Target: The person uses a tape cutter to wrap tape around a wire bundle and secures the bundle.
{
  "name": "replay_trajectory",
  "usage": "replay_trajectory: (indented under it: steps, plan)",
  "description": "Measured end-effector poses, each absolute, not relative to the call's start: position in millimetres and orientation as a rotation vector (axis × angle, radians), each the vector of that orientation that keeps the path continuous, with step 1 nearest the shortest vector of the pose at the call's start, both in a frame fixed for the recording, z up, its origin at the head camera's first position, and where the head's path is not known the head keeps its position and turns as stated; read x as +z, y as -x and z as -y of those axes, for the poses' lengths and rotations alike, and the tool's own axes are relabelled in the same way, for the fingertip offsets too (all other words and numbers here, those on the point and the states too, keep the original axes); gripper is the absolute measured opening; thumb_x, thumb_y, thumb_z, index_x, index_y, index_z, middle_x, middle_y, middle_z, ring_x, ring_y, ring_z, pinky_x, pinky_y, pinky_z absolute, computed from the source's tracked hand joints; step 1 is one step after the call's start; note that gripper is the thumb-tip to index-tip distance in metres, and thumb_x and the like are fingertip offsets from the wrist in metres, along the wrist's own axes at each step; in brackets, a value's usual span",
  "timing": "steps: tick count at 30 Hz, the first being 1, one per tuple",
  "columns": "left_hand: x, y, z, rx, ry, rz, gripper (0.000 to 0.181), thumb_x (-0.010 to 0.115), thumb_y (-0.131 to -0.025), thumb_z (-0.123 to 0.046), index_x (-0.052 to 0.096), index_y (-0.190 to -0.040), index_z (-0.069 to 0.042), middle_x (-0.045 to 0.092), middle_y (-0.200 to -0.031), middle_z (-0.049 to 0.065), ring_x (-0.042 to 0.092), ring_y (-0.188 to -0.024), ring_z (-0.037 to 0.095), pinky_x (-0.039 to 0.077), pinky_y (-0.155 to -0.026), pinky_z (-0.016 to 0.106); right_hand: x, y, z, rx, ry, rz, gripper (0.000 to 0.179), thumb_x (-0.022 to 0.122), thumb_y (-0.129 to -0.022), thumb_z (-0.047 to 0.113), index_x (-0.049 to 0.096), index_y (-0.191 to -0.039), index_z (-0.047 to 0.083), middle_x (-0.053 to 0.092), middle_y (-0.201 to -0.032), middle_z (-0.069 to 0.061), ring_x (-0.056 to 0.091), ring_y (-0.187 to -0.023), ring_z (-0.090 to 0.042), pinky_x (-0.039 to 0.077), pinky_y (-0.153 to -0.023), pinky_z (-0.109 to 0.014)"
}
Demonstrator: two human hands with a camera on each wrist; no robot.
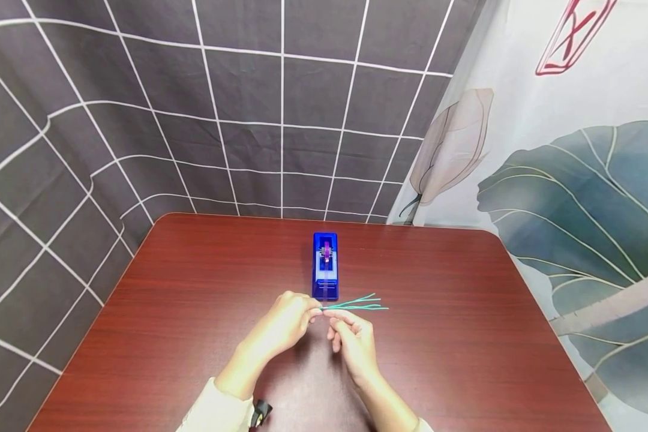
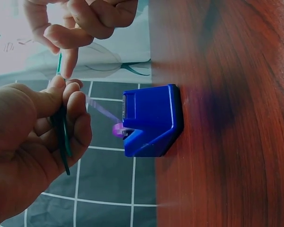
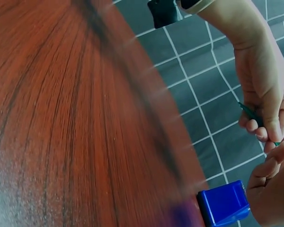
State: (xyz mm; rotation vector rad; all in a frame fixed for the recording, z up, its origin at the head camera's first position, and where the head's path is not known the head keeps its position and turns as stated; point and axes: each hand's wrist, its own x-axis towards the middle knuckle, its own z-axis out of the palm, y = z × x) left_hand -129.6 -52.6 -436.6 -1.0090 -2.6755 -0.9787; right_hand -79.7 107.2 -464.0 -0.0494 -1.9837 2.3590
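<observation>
My left hand (image 1: 288, 322) pinches a bundle of thin green strands (image 1: 356, 305) between thumb and fingers; the strands fan out to the right in the head view. In the left wrist view their other ends (image 2: 65, 142) hang below the left fingers. A strip of clear purple tape (image 2: 102, 110) runs from the blue tape dispenser (image 1: 326, 278) to the pinched spot. My right hand (image 1: 355, 343) is close beside it, its index finger stretched out to the strands at the left fingertips. The right thumb stands apart from that finger, and the other right fingers are bent.
The dispenser stands on the reddish-brown wooden table (image 1: 437, 336), just beyond the hands. A dark curtain with a white grid (image 1: 248, 90) hangs behind the table, and a pale leaf-patterned curtain (image 1: 572, 210) is at the right. A small black object (image 1: 261, 413) sits at the left cuff.
</observation>
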Motion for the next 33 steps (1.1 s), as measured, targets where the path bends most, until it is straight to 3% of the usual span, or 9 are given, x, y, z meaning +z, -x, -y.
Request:
replay_trajectory:
  steps: [7,14,19,22,25,28,33]
  plan:
    - [-435.6,129.8,52.3,-0.990,1.010,2.674,0.010,0.068,-0.092,0.001,0.075,-0.086,-0.004,0.062,-0.066,-0.002,0.055,-0.062,0.005,0.049,-0.061,0.025,-460.7,81.1,-105.2,2.427,0.161,1.956,0.023,0.056,-0.093,-0.005,0.061,-0.106,-0.023,0.056,-0.061,0.002,0.043,-0.044,-0.002,0.035,-0.046,-0.015]
    - [-433.5,128.7,51.9,-1.031,1.009,2.680,0.011,0.068,-0.093,0.000,0.074,-0.085,-0.004,0.058,-0.065,-0.006,0.051,-0.062,0.003,0.049,-0.061,0.024,-459.5,82.7,-105.9,2.507,0.194,1.907,0.013,0.058,-0.093,-0.003,0.061,-0.099,-0.014,0.057,-0.062,0.002,0.045,-0.044,-0.001,0.038,-0.048,-0.015]
    - [-432.9,127.1,51.3,-1.015,1.005,2.687,0.011,0.067,-0.093,0.001,0.075,-0.087,-0.003,0.060,-0.067,-0.004,0.054,-0.063,0.004,0.049,-0.063,0.025,-462.3,80.6,-107.3,2.469,0.147,1.955,0.018,0.058,-0.096,0.001,0.061,-0.099,-0.017,0.056,-0.062,0.002,0.045,-0.044,-0.002,0.036,-0.048,-0.016]
    - [-433.7,126.2,51.5,-0.995,1.001,2.690,0.010,0.067,-0.093,0.000,0.076,-0.089,-0.002,0.067,-0.072,0.000,0.061,-0.067,0.009,0.052,-0.066,0.028,-462.9,77.1,-107.3,2.257,-0.018,2.081,0.017,0.059,-0.097,0.002,0.065,-0.092,-0.013,0.055,-0.056,0.000,0.045,-0.042,-0.003,0.036,-0.043,-0.016]
    - [-435.4,126.2,51.7,-0.973,0.993,2.683,0.009,0.067,-0.093,0.000,0.076,-0.090,-0.002,0.071,-0.080,0.003,0.068,-0.074,0.015,0.055,-0.071,0.032,-460.1,76.2,-107.8,1.924,-0.357,2.136,0.013,0.062,-0.095,-0.003,0.069,-0.084,-0.004,0.056,-0.053,-0.003,0.050,-0.044,-0.004,0.040,-0.040,-0.017]
    - [-437.0,126.9,51.8,-0.958,0.989,2.671,0.009,0.068,-0.094,-0.002,0.076,-0.090,-0.004,0.072,-0.082,0.003,0.070,-0.078,0.016,0.056,-0.074,0.033,-452.6,80.9,-110.4,1.562,-0.633,2.067,0.012,0.066,-0.090,-0.006,0.072,-0.086,0.004,0.064,-0.061,-0.003,0.058,-0.052,-0.005,0.047,-0.048,-0.019]
    - [-437.0,127.1,52.8,-0.947,0.996,2.642,0.008,0.069,-0.093,-0.002,0.077,-0.091,-0.004,0.071,-0.080,0.001,0.068,-0.075,0.014,0.055,-0.071,0.032,-439.8,94.1,-118.7,1.164,-0.754,1.986,0.008,0.067,-0.089,0.000,0.073,-0.091,0.004,0.070,-0.078,-0.001,0.065,-0.067,-0.012,0.053,-0.065,-0.022]
